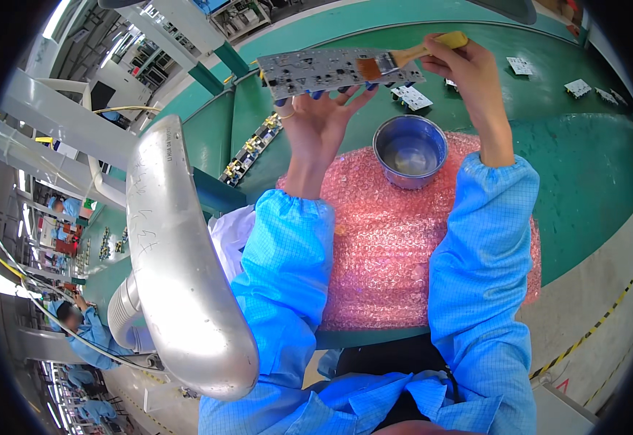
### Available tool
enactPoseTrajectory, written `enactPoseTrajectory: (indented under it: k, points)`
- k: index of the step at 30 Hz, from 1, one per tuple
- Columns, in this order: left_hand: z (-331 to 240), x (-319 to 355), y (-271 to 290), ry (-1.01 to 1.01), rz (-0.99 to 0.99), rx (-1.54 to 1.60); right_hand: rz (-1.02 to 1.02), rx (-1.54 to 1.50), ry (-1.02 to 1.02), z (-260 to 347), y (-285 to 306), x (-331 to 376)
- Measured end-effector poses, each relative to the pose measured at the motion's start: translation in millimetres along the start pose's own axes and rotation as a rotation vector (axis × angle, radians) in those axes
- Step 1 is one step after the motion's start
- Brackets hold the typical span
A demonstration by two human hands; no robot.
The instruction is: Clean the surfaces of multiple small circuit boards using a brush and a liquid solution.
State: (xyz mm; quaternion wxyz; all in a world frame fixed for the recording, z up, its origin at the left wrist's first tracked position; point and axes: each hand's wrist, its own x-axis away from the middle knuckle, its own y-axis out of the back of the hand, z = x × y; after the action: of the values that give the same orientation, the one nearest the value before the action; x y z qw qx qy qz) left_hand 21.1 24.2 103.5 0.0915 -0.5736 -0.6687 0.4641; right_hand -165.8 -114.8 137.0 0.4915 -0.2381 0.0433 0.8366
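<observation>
My left hand [321, 123] is closed on a long grey circuit board [298, 75], supporting it from beneath, raised and tilted above the bench. Small dark parts dot the board's face. In my right hand [468, 69] is a paintbrush [409, 55] with a yellow-tipped wooden handle, pinched between the fingers. Its brown bristles lie against the right half of the board. Below, a round metal bowl [410, 174] with some clear liquid stands on pink bubble wrap [381, 268]. Part of my left fingers is hidden behind the board.
A large silver fume hood [178, 268] with a ribbed hose stands left of my left arm. Smaller boards [519, 66] lie on the green bench [555, 196] at the far right. A strip of components [252, 148] lies at left. A co-worker [88, 330] is at far left.
</observation>
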Motion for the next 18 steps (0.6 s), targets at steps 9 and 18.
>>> enactPoseTrajectory:
  k: [9, 18]
  points:
    - [-1.9, -1.5, 2.0, -0.025, -0.002, -0.073, -0.061, -0.061, 0.073, 17.0, -0.1, 2.8]
    - [-3.9, -3.6, -1.1, -0.042, -0.041, 0.047, -0.212, 0.322, 0.008, 0.8, 48.1, -6.8]
